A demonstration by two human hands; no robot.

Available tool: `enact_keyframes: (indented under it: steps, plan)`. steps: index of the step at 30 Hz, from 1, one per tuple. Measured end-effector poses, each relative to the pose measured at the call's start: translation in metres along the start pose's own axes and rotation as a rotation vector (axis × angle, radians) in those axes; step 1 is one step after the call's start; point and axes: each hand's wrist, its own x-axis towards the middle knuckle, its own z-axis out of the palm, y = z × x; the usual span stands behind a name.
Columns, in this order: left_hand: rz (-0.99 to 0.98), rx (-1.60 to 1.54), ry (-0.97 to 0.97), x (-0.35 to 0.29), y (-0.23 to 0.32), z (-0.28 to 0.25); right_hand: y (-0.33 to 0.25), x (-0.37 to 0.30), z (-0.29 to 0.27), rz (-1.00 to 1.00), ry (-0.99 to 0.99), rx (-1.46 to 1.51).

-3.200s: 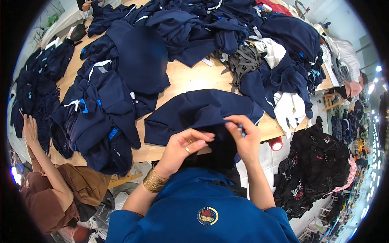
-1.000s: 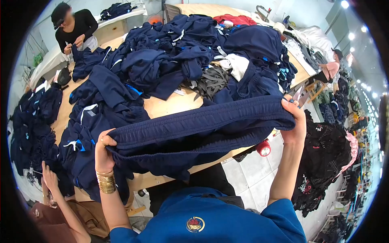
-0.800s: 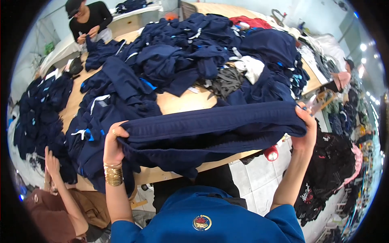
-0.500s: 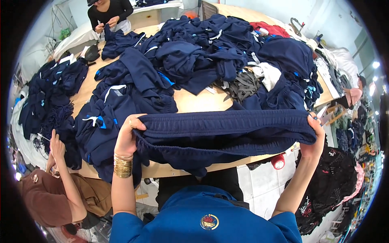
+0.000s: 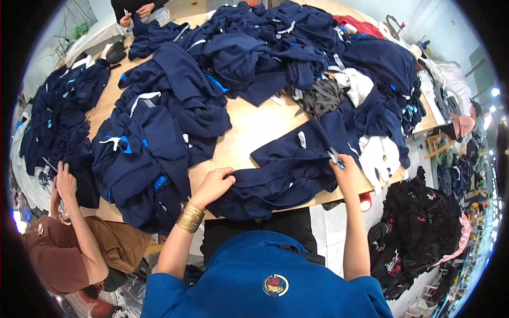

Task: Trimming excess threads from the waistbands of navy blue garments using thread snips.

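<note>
Half a second ago the dark navy cloth garment with the gathered elastic waistband (image 5: 289,183) was held stretched wide in the air between both hands; now it has been lowered, and it lies folded and rumpled on the pale wooden table (image 5: 246,124), at the edge nearest to the person. I judge that this means the cloth needs less lifting, and that smaller work on it is easier. A short white strip (image 5: 302,139) is now visible on its upper part

The left hand (image 5: 213,185) is at the left end of the garment, thumb and forefinger close together; I cannot tell if cloth is between them. The fingers of the right hand (image 5: 347,170) are closed around small metal scissors with blue handles (image 5: 340,165), whose blades point up and to the left, just beside the right end of the garment

A heap of navy garments (image 5: 140,169) lies near on the left, and a tangle of dark grey fabric strips (image 5: 319,99) lies beyond. A limp white cloth (image 5: 380,156) hangs over the table edge at the right. These piles, I think, limit the room for spreading the garment sideways
</note>
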Motion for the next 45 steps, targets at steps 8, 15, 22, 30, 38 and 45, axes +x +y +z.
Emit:
enact_keyframes:
  steps: [8,15,22,30,38,45]
  plan:
    - [0.325,0.205,0.119,0.021,0.036,0.018,-0.050,-0.029,-0.008,-0.121,0.066,0.107]
    - [0.088,0.414,-0.172,0.061,0.017,0.054,-0.070,-0.068,0.017,-0.068,-0.280,0.125]
    - [-0.031,0.134,-0.271,0.059,0.011,0.049,-0.075,-0.071,0.008,-0.033,-0.261,0.163]
    - [0.000,-0.026,-0.281,0.052,0.020,0.045,-0.072,-0.071,0.013,-0.154,-0.191,0.143]
    - [-0.076,-0.546,-0.296,0.032,0.045,0.036,-0.078,-0.067,0.011,-0.228,-0.111,0.097]
    - [-0.077,-0.650,-0.323,0.022,0.055,0.033,-0.091,-0.062,0.005,-0.270,-0.101,0.109]
